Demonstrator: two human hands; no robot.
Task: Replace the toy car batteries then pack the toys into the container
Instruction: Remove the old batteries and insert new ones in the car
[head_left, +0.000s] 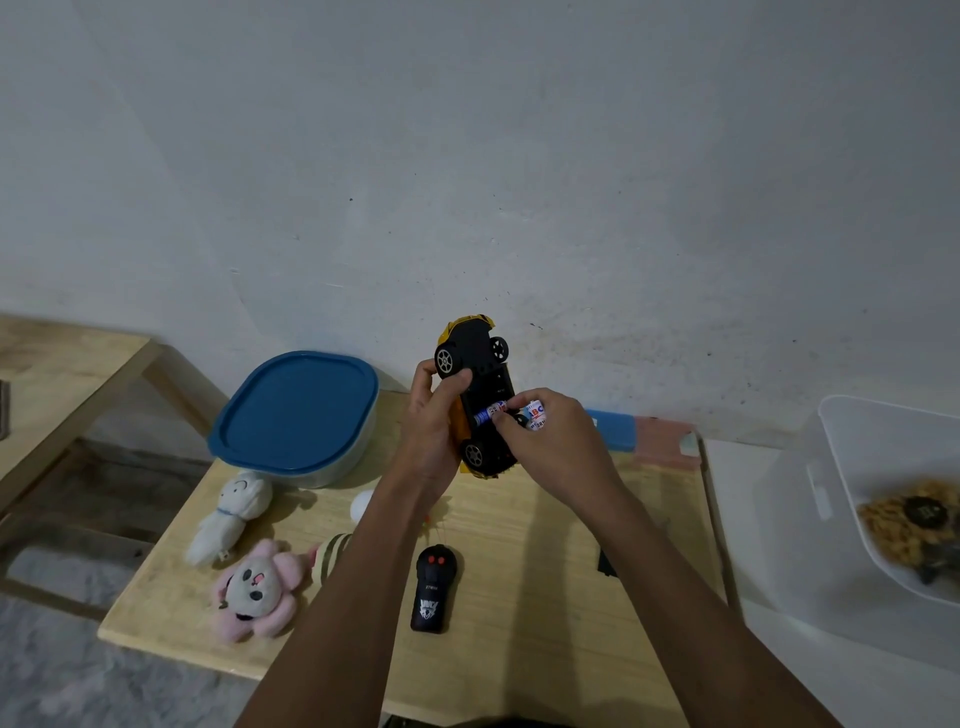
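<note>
My left hand (434, 415) grips a yellow toy car (480, 364), held up above the table with its black underside and wheels facing me. My right hand (550, 441) pinches blue-and-white batteries (535, 413) at the open battery bay in the car's underside. One battery (485, 414) lies across the bay. A container with a blue lid (296, 410) stands shut at the table's back left. A black remote control (434, 590) lies on the table in front, between my forearms.
On the small wooden table (545, 571) lie a white plush (228, 514), a pink plush (260, 587), a striped toy (332, 556) and a white ball (361, 504). A clear plastic bin (831, 519) with a brown plush inside sits on the floor at right. A wall stands close behind.
</note>
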